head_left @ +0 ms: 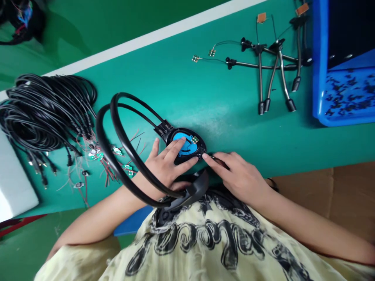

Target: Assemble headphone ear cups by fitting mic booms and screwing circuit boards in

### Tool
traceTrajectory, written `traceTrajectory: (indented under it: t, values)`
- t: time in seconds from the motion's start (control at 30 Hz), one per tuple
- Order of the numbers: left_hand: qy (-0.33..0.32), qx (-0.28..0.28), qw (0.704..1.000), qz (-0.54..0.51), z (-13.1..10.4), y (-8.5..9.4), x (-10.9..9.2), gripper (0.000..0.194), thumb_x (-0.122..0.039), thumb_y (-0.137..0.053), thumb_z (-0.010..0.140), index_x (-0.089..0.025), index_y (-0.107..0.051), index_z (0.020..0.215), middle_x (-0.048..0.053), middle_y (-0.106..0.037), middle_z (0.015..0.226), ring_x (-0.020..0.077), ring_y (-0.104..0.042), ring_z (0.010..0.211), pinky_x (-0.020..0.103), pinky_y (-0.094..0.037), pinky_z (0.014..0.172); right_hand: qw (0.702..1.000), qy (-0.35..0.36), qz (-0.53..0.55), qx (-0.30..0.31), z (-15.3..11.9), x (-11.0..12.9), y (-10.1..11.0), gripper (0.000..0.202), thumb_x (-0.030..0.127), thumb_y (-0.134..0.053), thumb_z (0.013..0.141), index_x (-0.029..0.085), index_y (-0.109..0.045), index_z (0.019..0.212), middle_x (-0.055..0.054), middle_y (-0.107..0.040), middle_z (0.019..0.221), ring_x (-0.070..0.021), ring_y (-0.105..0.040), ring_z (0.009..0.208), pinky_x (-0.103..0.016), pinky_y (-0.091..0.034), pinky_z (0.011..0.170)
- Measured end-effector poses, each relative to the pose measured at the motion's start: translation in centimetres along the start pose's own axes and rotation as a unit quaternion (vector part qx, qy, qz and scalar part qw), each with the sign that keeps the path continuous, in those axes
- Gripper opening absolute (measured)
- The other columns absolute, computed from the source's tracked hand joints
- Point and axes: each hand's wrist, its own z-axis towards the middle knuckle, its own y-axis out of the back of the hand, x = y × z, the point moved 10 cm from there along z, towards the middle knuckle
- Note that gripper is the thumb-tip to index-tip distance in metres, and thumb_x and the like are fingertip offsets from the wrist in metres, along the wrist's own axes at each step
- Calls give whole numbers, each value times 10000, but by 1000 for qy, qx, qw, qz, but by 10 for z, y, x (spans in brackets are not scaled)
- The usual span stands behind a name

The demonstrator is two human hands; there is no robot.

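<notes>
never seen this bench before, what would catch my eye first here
The black headset at the near edge of the green table stands out first, its open earcup showing a blue inside under the left hand, with the right hand at its edge. A bundle of black cables lies at the left, and a blue bin stands at the far right.

Electronics assembly workshop, green bench (181, 86), cable bundles (47, 113) at its left end, mic booms (269, 70) and blue bin (320, 78) at its right
</notes>
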Motion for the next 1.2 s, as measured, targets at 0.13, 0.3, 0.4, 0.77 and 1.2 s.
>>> traceTrajectory:
  t: [0.13,0.3,0.4,0.77,1.2]
  values:
    - [-9,-12,1000,-5,0,5,-2,552,-422,-595,894,-324,-427,1411,229,-305,1522,407,-412,1349,732,-339,985,998,24,-52,-4,2,3,3,439,98,-407,923,134,-487,1353,-110,-617,1101,-218,-516,874,-298,-477,656]
    - [-20,-20,1000,2,1,6,-2,484,-360,-573,915,-321,-461,1384,222,-346,1507,386,-414,1354,714,-331,1011,995,36,-90,7,5,13,6,441,125,-447,918,110,-503,1355,-130,-634,1100,-228,-542,883,-309,-491,645]
    - [-22,-19,1000,7,3,9,-5,465,-364,-585,907,-313,-490,1360,225,-382,1486,387,-436,1339,710,-347,1002,994,43,-100,13,7,19,6,439,122,-459,908,57,-514,1339,-155,-641,1102,-231,-560,879,-322,-513,663]
    - [-1,-45,999,1,5,11,-4,400,-389,-570,914,-331,-547,1309,190,-397,1490,378,-483,1295,683,-382,988,992,88,-93,2,16,30,8,400,75,-442,891,-73,-558,1244,-233,-647,1022,-245,-586,880,-366,-492,700]
    - [32,-53,995,73,20,5,-6,574,-475,-565,895,-357,-399,1432,201,-478,1373,387,-506,1224,609,-446,898,997,72,4,-9,8,9,9,377,65,-409,893,39,-601,1217,-168,-635,1110,-249,-555,943,-373,-505,788]
